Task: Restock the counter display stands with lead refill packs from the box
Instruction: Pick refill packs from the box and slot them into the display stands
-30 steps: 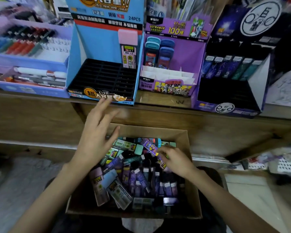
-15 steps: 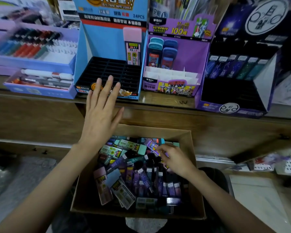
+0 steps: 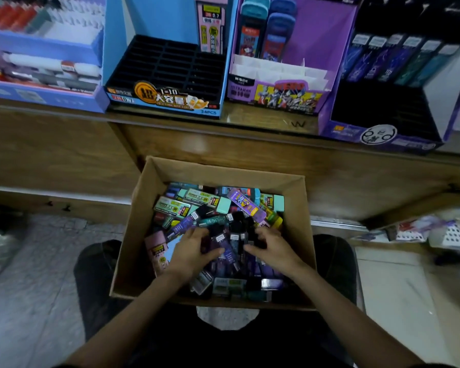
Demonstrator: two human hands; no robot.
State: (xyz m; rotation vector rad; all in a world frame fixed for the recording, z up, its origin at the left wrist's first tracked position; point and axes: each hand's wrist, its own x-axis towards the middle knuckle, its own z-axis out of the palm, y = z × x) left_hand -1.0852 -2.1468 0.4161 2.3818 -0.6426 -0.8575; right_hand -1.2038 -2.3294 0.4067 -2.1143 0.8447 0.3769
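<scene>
Packs [image 3: 218, 208], heaped loose in the box [image 3: 129, 235]: purple, teal, black and pink, pointing every way, some flat, some on edge. Filled the box from wall to wall. Sat with the box between the knees [image 3: 96, 274], below the counter [image 3: 263, 120] edge.

Reached into the near half of the heap with both hands. Dug the left hand [image 3: 191, 254] in from the left, fingers [image 3: 197, 232] curled down among dark packs, thumb stretched toward the middle. Dug the right hand [image 3: 275, 251] in from the right, fingers [image 3: 266, 233] curled over black packs, thumb pointing inward likewise. Left one purple pack [image 3: 228, 254] lying between the two thumbs, touching or just beside both. Could not tell whether either hand actually gripped a pack or only pressed into the pile.

Up on the counter, well apart from the hands, three stands side by side. Blue stand [image 3: 167, 62] at left, one pink pack [image 3: 211, 27] upright at its back right corner. Purple stand [image 3: 316, 43] in the middle, two blue packs [image 3: 266, 30] at its back. Dark stand [image 3: 383, 110] at right, a row of packs [image 3: 398, 59] along its back.
</scene>
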